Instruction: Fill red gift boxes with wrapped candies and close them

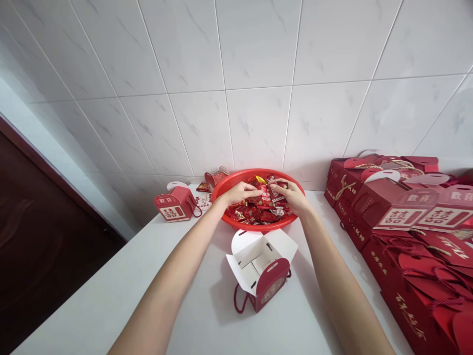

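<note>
Shiny foil-like wrappers [252, 215], smooth plastic basket [236, 225], paperboard box [275, 284], twisted-cord handle [240, 311], smooth wall tiles [258, 44]

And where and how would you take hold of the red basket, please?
Probably by the rim of the red basket at its left and right ends, coming from both sides: it's a wide oval, loaded with wrapped packets, and the open box crowds its near side.
</note>
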Demonstrator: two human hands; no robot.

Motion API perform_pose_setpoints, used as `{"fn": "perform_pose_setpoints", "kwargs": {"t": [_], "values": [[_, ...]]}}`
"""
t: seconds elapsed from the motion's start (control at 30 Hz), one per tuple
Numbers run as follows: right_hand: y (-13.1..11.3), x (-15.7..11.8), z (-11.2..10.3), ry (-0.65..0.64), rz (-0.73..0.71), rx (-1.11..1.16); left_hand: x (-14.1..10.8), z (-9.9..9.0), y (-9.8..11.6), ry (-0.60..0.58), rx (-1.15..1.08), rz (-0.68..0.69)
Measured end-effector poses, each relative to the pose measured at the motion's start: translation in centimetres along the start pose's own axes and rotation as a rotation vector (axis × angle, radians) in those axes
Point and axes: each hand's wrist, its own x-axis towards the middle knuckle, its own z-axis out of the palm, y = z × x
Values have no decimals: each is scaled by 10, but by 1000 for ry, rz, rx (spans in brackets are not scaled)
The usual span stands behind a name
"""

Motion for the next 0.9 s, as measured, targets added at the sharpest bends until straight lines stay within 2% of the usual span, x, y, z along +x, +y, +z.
{"fn": "perform_pose_setpoints", "kwargs": {"t": [0.1,0.43,0.53,0.63,0.73,0.8,0.9], "values": [[0,0,0,-18,-14,-1,0,-1,0,-61,-56,-28],[-1,-1,-1,-44,13,-16,2,-4,0,28,22,30],[-3,0,-1,-22,3,-1,3,-4,0,111,-65,-15],[-15,-5,2,-54,-18,-28,6,-6,-5,302,-71,-85],[-40,-19,8,-236,-70,-120,8,-10,-16,459,180,-170],[-57,-31,15,-430,-114,-250,7,-12,-23,485,346,-220],[-74,-46,26,-773,-110,-479,4,-14,-30,482,429,-295]]}}
